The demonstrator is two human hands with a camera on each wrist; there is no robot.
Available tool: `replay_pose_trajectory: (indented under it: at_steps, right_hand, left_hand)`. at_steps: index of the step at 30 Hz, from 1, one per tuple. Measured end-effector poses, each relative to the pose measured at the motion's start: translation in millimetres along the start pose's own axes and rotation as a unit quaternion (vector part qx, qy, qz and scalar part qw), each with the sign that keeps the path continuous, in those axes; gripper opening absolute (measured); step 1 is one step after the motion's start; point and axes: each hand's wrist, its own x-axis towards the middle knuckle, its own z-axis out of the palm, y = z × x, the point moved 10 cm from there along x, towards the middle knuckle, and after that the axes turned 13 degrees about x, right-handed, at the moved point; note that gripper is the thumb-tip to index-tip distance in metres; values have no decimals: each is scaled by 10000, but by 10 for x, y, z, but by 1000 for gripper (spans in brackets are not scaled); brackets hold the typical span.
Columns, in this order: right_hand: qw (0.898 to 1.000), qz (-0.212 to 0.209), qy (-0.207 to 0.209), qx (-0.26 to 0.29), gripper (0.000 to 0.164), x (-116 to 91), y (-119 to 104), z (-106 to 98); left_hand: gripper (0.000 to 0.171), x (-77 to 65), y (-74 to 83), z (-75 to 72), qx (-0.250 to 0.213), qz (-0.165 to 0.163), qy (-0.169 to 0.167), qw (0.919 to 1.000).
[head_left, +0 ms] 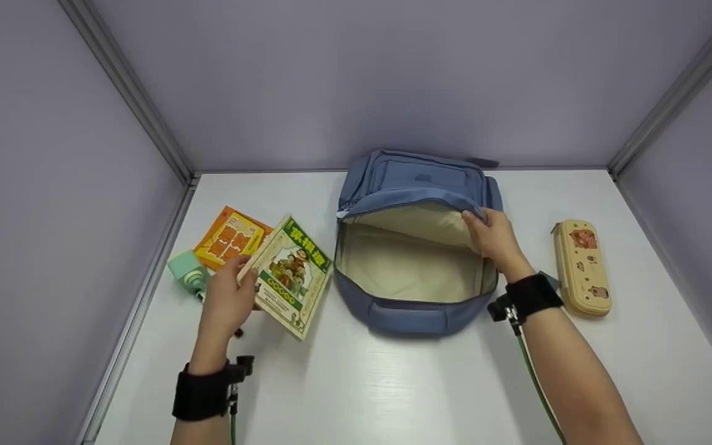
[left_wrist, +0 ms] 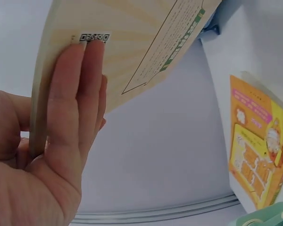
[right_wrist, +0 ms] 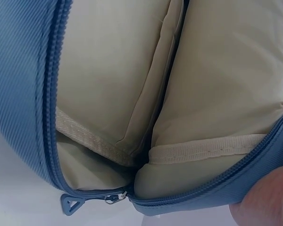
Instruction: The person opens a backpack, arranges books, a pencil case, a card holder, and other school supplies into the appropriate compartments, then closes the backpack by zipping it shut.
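My left hand (head_left: 227,303) pinches the near left edge of a green-and-cream picture book (head_left: 291,272), which is tilted beside the bag. In the left wrist view the fingers (left_wrist: 66,99) lie along the book's back cover, by a QR code, with the thumb on the other side. A blue backpack (head_left: 408,318) lies unzipped, its beige lining showing. The right hand (head_left: 497,241) grips the edge of its raised front flap (head_left: 405,196). Up close in the right wrist view are the zipper (right_wrist: 52,94) and its pull (right_wrist: 70,205), with only part of the hand at the right edge.
An orange book (head_left: 227,238) lies at the left, partly behind the held one. Beside it is a mint-green bottle-like thing (head_left: 184,267). A cream pencil case (head_left: 584,266) with animal pictures lies right of the right wrist. Grey walls (head_left: 356,80) bound the white table (head_left: 381,389).
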Motion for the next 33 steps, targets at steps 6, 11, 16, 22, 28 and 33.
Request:
replay_pose_trajectory:
  at_steps: [6, 11, 16, 22, 28, 33]
  right_hand:
    - [9999, -66, 53, 58, 42, 9, -21, -8]
    - [10000, -76, 30, 57, 41, 13, -40, -6]
    - [10000, -23, 20, 1, 41, 18, -44, -11]
    - [9999, -68, 129, 25, 43, 45, -74, -50]
    - [9997, -140, 198, 59, 43, 82, -150, -78]
    - [9993, -167, 320, 80, 43, 110, -189, -115]
  left_hand:
    - [38, -71, 105, -205, -837, 113, 215, 9962]
    - [35, -83, 206, -76, -2327, 282, -206, 9719]
    - [35, -65, 320, 173, -3332, 536, -834, 9376]
    - [34, -54, 461, 587, -3573, 743, -1704, 9153]
    - [33, -27, 514, 1031, -3816, 352, -2089, 8997]
    - [35, 7, 562, 1337, -4114, -136, -2042, 8882]
